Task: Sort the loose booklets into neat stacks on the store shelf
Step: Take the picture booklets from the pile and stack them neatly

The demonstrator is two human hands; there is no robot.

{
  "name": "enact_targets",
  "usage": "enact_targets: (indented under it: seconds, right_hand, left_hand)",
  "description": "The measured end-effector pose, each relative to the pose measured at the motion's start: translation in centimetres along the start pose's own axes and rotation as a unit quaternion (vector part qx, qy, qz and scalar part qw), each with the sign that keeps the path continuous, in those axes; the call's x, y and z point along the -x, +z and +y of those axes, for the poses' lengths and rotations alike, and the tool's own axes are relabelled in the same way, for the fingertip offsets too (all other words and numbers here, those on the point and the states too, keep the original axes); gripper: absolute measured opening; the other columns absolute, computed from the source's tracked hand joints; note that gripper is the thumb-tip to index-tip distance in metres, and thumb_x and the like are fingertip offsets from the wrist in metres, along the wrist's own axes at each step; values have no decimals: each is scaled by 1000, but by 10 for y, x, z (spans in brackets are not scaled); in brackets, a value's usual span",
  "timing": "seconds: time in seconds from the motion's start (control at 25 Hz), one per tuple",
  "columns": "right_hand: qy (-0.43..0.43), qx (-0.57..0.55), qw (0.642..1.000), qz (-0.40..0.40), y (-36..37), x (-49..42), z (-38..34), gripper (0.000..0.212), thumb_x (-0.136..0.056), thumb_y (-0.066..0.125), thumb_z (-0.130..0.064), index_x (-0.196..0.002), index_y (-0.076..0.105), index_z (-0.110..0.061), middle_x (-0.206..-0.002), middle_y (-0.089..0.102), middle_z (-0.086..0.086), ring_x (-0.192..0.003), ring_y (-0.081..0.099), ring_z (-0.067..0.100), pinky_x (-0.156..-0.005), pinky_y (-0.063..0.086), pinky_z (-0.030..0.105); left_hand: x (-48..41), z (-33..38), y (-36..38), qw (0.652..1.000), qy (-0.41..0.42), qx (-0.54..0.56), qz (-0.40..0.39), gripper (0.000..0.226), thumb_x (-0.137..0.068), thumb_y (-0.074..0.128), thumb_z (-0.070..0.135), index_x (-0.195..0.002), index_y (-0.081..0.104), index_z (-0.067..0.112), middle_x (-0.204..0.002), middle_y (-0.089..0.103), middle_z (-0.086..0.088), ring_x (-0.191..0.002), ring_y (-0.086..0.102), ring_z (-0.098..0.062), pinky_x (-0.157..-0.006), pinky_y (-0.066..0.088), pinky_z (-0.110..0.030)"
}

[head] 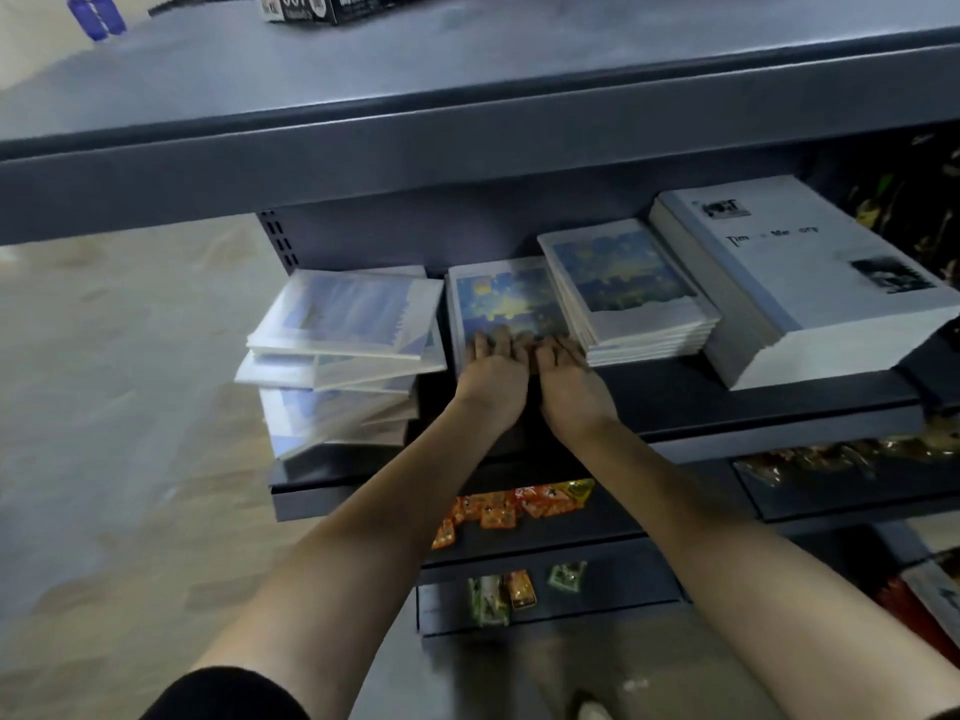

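Observation:
On the dark middle shelf [727, 402] lies a low stack of booklets with a blue and yellow painted cover [506, 298]. My left hand [496, 374] and my right hand [569, 379] rest side by side on its near edge, fingers spread flat on the cover. A taller, tidy stack of the same booklets [623, 291] stands just to the right. At the left end sits a messy, fanned pile of pale blue wrapped booklets [343, 345], some hanging over the shelf edge. A thick stack of white booklets with black photos [810, 278] fills the right end.
The grey upper shelf [467, 111] juts out overhead and carries a dark printed box [332, 5]. Lower shelves hold orange snack packets [514, 506] and green packets [491, 597]. The light floor [104, 381] stretches to the left of the rack.

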State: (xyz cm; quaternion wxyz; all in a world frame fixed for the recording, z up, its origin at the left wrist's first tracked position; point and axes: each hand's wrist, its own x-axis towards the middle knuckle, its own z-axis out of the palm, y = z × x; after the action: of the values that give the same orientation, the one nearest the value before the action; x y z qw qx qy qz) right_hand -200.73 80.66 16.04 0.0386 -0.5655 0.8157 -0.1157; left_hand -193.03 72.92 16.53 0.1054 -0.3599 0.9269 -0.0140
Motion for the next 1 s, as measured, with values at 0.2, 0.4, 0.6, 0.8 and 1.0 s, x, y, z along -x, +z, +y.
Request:
enact_targets:
  seconds: [0.2,0.4,0.6,0.8,1.0]
  right_hand:
    - [10,-9,1000,-8,0,-3,0,40,-94,43,-13,-133,38,-4,-133,47,15,-120,48,29,-89,46,37]
    - [-118,-7,983,141,-24,-1,11,20,-79,52,-4,-93,67,-3,-94,68,15,-72,67,31,-56,52,34]
    - [-101,51,951,287,-40,9,48,33,-77,43,-19,-96,68,-10,-106,66,12,-89,59,34,-72,51,40]
    - [31,43,995,82,-43,3,89,67,-81,51,-22,-145,29,-23,-150,29,13,-136,23,43,-111,24,56]
    - [24,75,995,54,-40,-3,96,56,-89,28,-35,-145,30,-27,-147,35,10,-136,23,44,-110,28,51]
  left_hand:
    - [-3,-3,-15,998,10,61,-20,50,-91,42,22,-139,35,9,-145,29,-18,-133,25,-40,-103,36,-46]
    - [-17,-6,-36,993,28,115,-27,36,-93,42,24,-126,51,13,-121,57,-14,-105,56,-29,-90,49,-42]
    - [-7,28,-40,949,124,288,37,86,-88,52,18,-150,-7,13,-157,12,-13,-135,32,-30,-107,37,-40]
    - [-23,47,-38,955,82,282,30,79,-92,55,23,-150,5,7,-157,3,-18,-135,32,-37,-105,35,-39]
    - [-31,43,-48,961,93,257,32,60,-101,38,25,-149,10,4,-157,5,-17,-143,16,-31,-113,22,-34]
